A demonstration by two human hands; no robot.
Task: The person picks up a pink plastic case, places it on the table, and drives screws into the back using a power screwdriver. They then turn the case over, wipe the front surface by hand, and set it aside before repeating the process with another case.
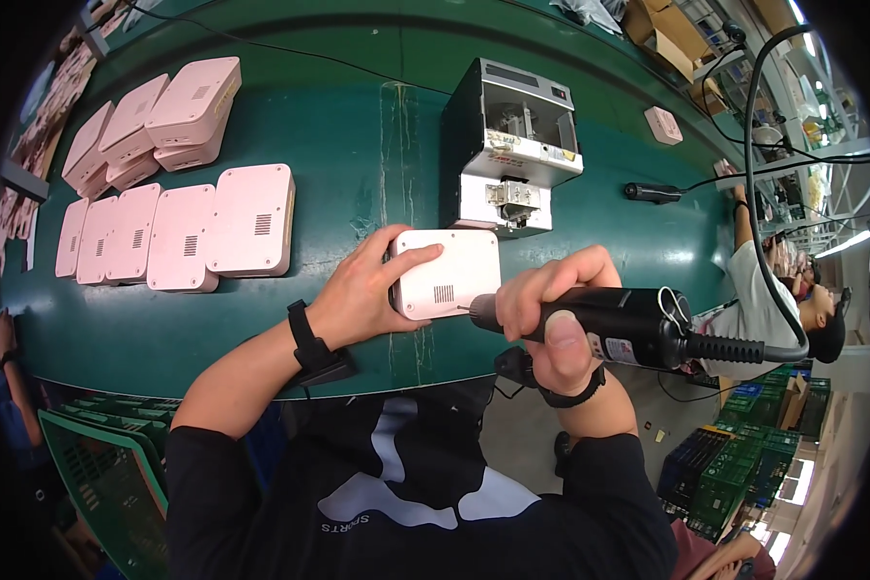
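Note:
A pale pink square housing (466, 259) with a vent grille and corner screw holes lies on the green bench in front of me. My left hand (369, 282) grips it from its left side, index finger across the top and thumb along the near edge. My right hand (563, 314) is wrapped round a black corded electric screwdriver (628, 324). The tool is held nearly level, its bit pointing left at the housing's near right corner. Whether the bit sits in a screw is too small to tell.
A screw feeder machine (512, 145) stands just beyond the housing. Several similar pink housings (251, 220) are grouped at the left, some stacked. A black handheld tool (652, 192) and another pink box (663, 126) lie at the right. A co-worker (764, 280) is at the right.

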